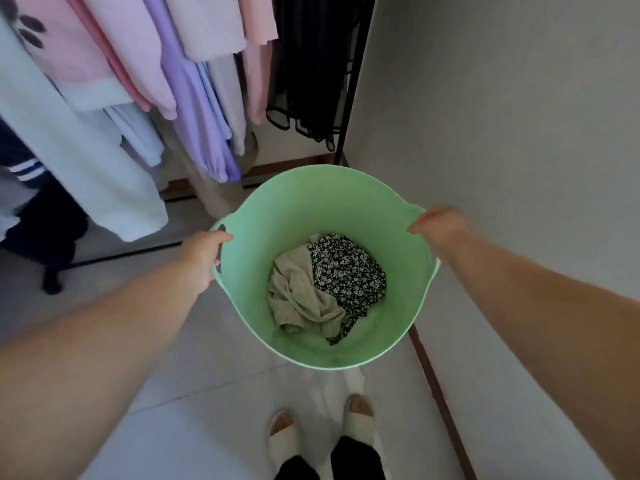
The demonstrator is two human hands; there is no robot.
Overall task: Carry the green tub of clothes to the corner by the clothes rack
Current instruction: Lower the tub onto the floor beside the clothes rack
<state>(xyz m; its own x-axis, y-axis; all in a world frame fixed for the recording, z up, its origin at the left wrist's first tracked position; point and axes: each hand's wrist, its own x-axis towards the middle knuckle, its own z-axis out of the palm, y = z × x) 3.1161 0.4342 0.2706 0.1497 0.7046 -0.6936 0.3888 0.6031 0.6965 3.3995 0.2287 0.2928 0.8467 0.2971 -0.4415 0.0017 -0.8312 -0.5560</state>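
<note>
A round mint-green tub hangs above the tiled floor in the middle of the head view. My left hand grips its left handle, fingers through the slot. On the opposite side my right hand holds the right handle. Inside the tub lie a beige garment and a black garment with small white flowers. The black clothes rack stands just beyond the tub, its upright post close to the wall corner.
Pink, purple, pale blue and black clothes hang on the rack at the top left. A grey wall with a brown skirting board runs along the right. My feet in white slippers stand on light floor tiles.
</note>
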